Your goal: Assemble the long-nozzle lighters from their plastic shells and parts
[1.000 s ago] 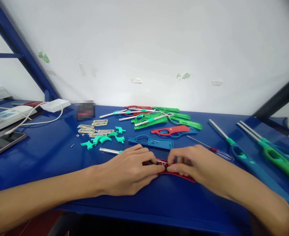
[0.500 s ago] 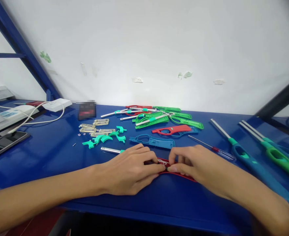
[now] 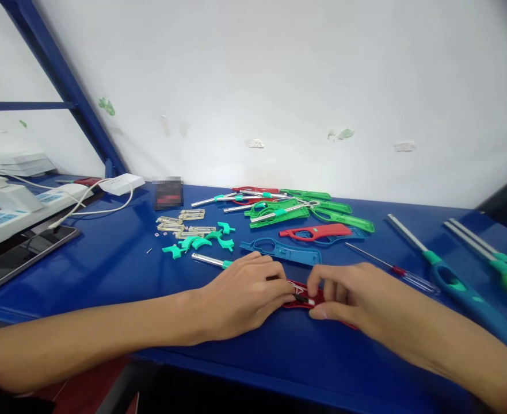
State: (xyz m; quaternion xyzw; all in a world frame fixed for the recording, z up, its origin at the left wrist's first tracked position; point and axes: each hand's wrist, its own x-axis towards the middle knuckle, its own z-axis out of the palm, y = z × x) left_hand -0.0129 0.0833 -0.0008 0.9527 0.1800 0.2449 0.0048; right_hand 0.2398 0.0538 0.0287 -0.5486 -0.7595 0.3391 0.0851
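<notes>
On the desk in front of me lies a red lighter shell half (image 3: 294, 305), with a white wire and a black igniter piece (image 3: 302, 298) inside. My left hand (image 3: 248, 296) is closed over the shell's left end, its fingertips pressed down by the igniter. My right hand (image 3: 352, 293) straddles the right part of the shell, thumb at the near edge and index finger at the far side, other fingers curled. A metal lighter tube (image 3: 208, 260) with a teal collar sticks out beyond my left hand, which hides its other end.
Teal triggers (image 3: 201, 244) and clear fuel tanks (image 3: 193, 214) lie at the left. Behind are green shell halves (image 3: 343, 218), a blue shell half (image 3: 279, 250) and a red one (image 3: 317, 232). A screwdriver (image 3: 397, 270) and assembled lighters (image 3: 456, 282) lie right; a phone (image 3: 24, 259) left.
My right thumb and index finger have drawn back to the right from the igniter, leaving more of it showing. My left hand stays on the shell. The view has shifted to the left.
</notes>
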